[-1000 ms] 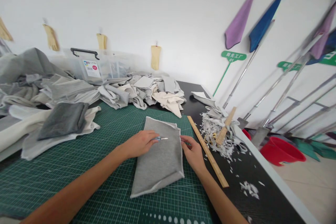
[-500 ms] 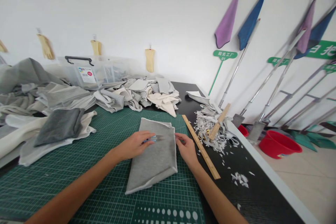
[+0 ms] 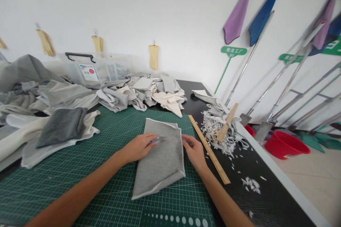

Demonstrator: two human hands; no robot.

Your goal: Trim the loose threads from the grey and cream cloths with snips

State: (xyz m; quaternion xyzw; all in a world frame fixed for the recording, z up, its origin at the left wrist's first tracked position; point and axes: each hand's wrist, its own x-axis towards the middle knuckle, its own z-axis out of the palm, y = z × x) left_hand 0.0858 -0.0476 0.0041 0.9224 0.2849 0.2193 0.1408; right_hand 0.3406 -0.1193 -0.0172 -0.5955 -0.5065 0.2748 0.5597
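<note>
Grip, left hand (image 3: 142, 148): closed round a small blue-handled tool (image 3: 155, 140), tip blurred. Right hand (image 3: 194, 151): thumb and fingers pinching the right edge of the grey cloth (image 3: 161, 165), which lies between both hands on the green mat (image 3: 112, 191), atop the black counter (image 3: 239, 202). Judged: hold that edge taut, work shallow, point clear of the fingertips.
</note>
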